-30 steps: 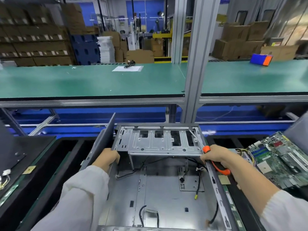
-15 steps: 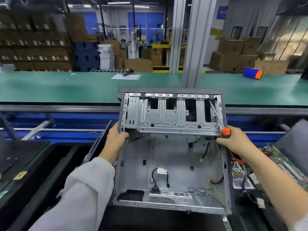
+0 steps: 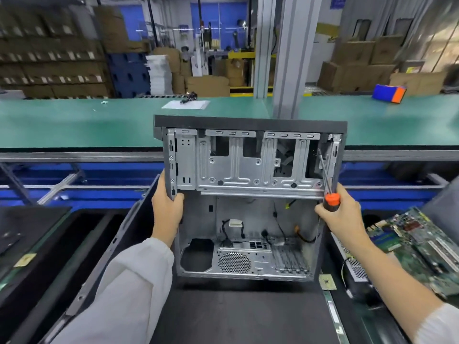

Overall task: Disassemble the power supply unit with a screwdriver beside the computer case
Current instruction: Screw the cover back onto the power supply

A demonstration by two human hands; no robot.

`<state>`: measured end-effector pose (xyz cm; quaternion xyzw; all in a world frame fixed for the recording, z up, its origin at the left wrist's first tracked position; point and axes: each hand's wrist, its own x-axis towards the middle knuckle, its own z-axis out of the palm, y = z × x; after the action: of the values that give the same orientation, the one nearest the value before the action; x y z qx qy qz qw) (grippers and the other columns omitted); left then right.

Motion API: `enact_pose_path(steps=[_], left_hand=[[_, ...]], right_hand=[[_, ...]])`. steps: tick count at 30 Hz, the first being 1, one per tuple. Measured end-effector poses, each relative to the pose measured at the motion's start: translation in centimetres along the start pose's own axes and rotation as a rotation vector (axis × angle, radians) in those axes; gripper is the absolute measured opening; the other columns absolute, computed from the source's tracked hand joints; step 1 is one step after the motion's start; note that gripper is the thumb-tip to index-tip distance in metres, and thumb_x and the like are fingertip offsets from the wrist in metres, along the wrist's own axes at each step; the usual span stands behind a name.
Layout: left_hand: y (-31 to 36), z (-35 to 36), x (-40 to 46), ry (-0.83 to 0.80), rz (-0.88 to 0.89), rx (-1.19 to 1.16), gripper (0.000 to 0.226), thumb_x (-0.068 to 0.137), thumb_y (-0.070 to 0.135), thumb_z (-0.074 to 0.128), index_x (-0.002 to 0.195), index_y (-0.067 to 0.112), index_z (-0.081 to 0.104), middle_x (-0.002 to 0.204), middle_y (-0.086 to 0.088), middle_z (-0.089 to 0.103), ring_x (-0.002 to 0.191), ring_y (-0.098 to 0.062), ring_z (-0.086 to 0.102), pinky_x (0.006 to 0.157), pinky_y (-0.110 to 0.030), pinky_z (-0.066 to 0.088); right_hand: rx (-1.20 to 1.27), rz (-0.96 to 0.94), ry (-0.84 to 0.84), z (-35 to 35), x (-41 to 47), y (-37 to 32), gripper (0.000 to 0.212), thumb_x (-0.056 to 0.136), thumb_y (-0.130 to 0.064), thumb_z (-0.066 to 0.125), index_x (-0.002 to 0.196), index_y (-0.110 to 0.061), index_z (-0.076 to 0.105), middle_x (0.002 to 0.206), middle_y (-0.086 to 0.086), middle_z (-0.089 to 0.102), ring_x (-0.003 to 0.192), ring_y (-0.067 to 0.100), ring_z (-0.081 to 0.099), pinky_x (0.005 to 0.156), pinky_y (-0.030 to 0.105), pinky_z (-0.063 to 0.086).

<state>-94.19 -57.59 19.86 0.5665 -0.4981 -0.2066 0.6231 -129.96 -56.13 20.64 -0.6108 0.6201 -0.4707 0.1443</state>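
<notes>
Computer case [image 3: 248, 194] held upright, open side toward camera, above the dark near worktop [image 3: 236, 314]. Left hand [image 3: 167, 209] grasps its left edge, fingers wrapped round the frame. Right hand [image 3: 340, 217] at the right edge, fingers clenched round the screwdriver [image 3: 329, 192], shaft pointing up. Motherboard [image 3: 417, 247] lies right. Green worktop [image 3: 74, 120] beyond.

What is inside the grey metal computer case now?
Inside the grey metal computer case: loose black cables, an orange cable and a round fan grille. Behind the silver drive cage is hidden.
</notes>
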Motion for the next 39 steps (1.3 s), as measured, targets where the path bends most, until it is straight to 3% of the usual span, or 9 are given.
enact_pose_path(steps=[2,7,13,17,20,29,31,36,39], left_hand=[[-0.6,0.3,0.1,0.011,0.012,0.006,0.064,0.086,-0.016,0.047,0.145,0.01,0.04,0.109,0.005,0.061,0.068,0.018,0.054,0.062,0.0,0.042],[-2.1,0.5,0.5,0.057,0.03,0.015,0.065,0.088,-0.013,0.048,0.147,0.014,0.038,0.105,0.018,0.06,0.068,0.014,0.054,0.062,-0.002,0.043],[-3.8,0.1,0.0,0.117,-0.005,0.008,0.066,0.091,-0.009,0.047,0.151,0.014,0.03,0.095,0.026,0.055,0.063,0.015,0.051,0.059,0.0,0.041],[-4.3,-0.7,-1.4,0.135,-0.016,-0.053,0.065,0.092,-0.008,0.048,0.151,0.012,0.03,0.124,0.014,0.055,0.093,0.023,0.054,0.077,0.003,0.041],[-4.1,-1.1,-1.9,0.078,-0.051,-0.085,0.062,0.092,-0.006,0.048,0.148,0.02,0.037,0.133,0.014,0.055,0.118,0.011,0.052,0.094,-0.003,0.04],[-3.7,-2.5,-3.5,-0.005,-0.143,0.016,0.047,0.088,-0.005,0.05,0.127,0.022,0.05,0.103,0.011,0.062,0.083,0.012,0.058,0.072,-0.005,0.045],[-3.6,-2.6,-4.0,-0.032,-0.178,0.053,0.042,0.089,-0.003,0.053,0.121,0.024,0.051,0.1,0.006,0.062,0.084,0.007,0.059,0.078,-0.015,0.046],[-3.2,-2.3,-6.1,-0.062,-0.448,0.074,0.051,0.091,0.006,0.058,0.137,0.009,0.035,0.129,-0.011,0.054,0.11,-0.024,0.053,0.095,-0.033,0.042],[-2.8,-0.7,-8.7,-0.058,-0.66,0.135,0.066,0.09,0.016,0.063,0.14,-0.001,0.024,0.145,-0.018,0.033,0.127,-0.034,0.04,0.106,-0.041,0.035]], right_hand=[[0.002,-0.007,0.002,0.4,0.1,0.7,0.036,0.078,0.0,0.067,0.111,-0.012,0.056,0.068,0.001,0.058,0.059,0.011,0.048,0.054,0.012,0.039],[0.03,-0.099,0.034,1.4,0.4,1.2,0.036,0.076,0.003,0.066,0.098,-0.022,0.054,0.061,-0.002,0.053,0.054,0.01,0.042,0.055,0.012,0.037],[0.019,-0.135,0.08,3.1,-0.8,1.8,0.039,0.076,0.004,0.066,0.11,-0.011,0.055,0.057,-0.01,0.048,0.055,0.003,0.047,0.054,0.007,0.035],[0.002,-0.152,0.094,3.6,-1.7,1.6,0.041,0.075,0.006,0.066,0.112,-0.007,0.055,0.058,-0.005,0.048,0.058,0.003,0.048,0.056,0.005,0.035],[-0.003,-0.118,0.091,3.7,-2.7,1.7,0.039,0.076,0.005,0.066,0.111,-0.009,0.053,0.059,-0.002,0.049,0.058,0.005,0.048,0.055,0.008,0.037],[-0.077,-0.044,0.058,3.7,-3.7,1.4,0.038,0.085,-0.007,0.063,0.12,-0.004,0.048,0.06,-0.006,0.047,0.051,0.006,0.046,0.049,0.008,0.037],[-0.114,-0.033,0.038,3.6,-3.6,1.5,0.042,0.089,-0.013,0.063,0.126,-0.003,0.046,0.063,-0.009,0.048,0.053,0.002,0.046,0.05,0.005,0.036],[-0.075,-0.021,-0.001,3.0,-4.9,2.3,0.062,0.094,-0.035,0.059,0.146,-0.011,0.035,0.069,-0.012,0.054,0.065,-0.005,0.054,0.06,0.001,0.036],[-0.107,0.033,-0.008,3.2,-7.5,3.8,0.047,0.096,-0.037,0.055,0.135,-0.012,0.048,0.065,-0.008,0.056,0.056,-0.001,0.053,0.057,0.007,0.039]])
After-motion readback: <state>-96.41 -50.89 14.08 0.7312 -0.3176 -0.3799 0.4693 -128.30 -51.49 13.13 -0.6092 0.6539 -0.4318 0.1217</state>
